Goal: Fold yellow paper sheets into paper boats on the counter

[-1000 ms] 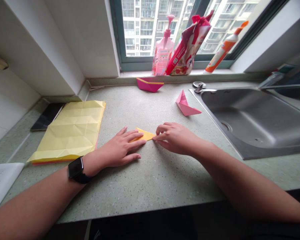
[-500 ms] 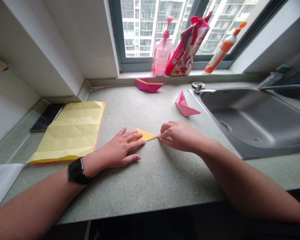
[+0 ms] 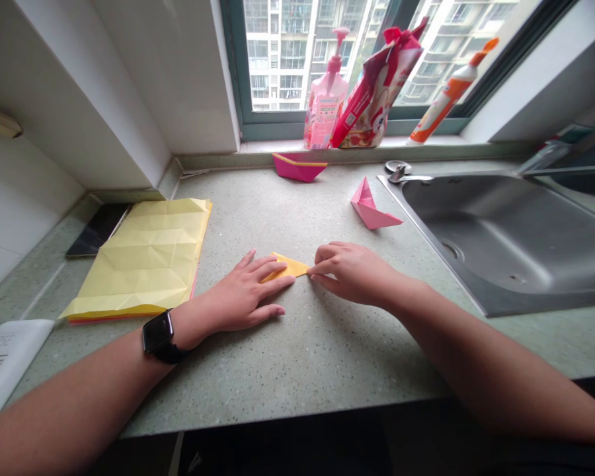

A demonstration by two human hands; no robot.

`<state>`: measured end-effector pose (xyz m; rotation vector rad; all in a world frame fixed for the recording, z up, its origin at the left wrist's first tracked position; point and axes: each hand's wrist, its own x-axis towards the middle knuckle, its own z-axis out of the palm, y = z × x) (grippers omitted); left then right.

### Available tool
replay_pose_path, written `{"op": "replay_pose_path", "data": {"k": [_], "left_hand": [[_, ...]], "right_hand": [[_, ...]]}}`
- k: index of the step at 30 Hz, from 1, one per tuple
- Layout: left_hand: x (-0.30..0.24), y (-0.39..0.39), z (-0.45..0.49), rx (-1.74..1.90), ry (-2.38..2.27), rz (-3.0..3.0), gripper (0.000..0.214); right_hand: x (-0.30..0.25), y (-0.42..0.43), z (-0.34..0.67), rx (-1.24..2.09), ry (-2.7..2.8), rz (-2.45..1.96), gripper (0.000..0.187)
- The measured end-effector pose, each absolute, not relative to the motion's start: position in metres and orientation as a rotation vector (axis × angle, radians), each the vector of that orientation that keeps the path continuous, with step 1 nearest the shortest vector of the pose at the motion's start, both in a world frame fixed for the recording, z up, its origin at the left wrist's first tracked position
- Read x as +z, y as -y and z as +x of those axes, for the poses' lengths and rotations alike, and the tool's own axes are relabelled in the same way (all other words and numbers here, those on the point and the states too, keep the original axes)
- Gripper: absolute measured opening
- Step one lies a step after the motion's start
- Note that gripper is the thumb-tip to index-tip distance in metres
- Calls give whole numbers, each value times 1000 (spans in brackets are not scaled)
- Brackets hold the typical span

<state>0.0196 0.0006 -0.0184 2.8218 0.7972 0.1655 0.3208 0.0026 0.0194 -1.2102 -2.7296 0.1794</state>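
A small folded piece of yellow-orange paper (image 3: 293, 267) lies flat on the counter between my hands. My left hand (image 3: 250, 291) rests on its left part with the fingers spread and flat, hiding that side. At the pointed right end, the thumb and forefinger of my right hand (image 3: 344, 271) are pinched together on the tip. Behind them stand two folded paper boats: a magenta one (image 3: 300, 170) with a yellow edge near the sill, and a pink one (image 3: 371, 210) to the right.
Creased yellow sheets (image 3: 143, 258) are stacked on the left, partly over a dark flat device (image 3: 96, 231). A white object (image 3: 14, 363) is at the left edge. The steel sink (image 3: 480, 291) is on the right. A pump bottle (image 3: 324, 109), bag (image 3: 377, 92) and orange-white bottle (image 3: 443, 99) line the sill.
My right fingertips have shifted slightly left, further onto the paper's tip. My left hand stays spread on the paper. The camera view has shifted a little.
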Motion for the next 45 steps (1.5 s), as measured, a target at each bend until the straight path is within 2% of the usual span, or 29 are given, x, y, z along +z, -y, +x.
{"op": "replay_pose_path", "data": {"k": [10,18,25,29,36,45], "left_hand": [[-18,-6,17,244,-758,2723,58],[-11,-8,13,282,-684,2689,32],[-13,-8,12,424,-736,2849,34],[-8,-7,8,376,-714,2864,39],[0,-7,1,369,-681,2816,21],[3,-6,-2,384,-711,2923,24]], "right_hand": [[4,1,309,96,2740,-1067,24],[-2,0,310,72,2632,-870,22],[-11,0,303,110,2700,-769,29],[-9,1,303,142,2718,-802,32],[-8,5,300,41,2797,-860,33],[-8,6,298,10,2805,-888,32]]}}
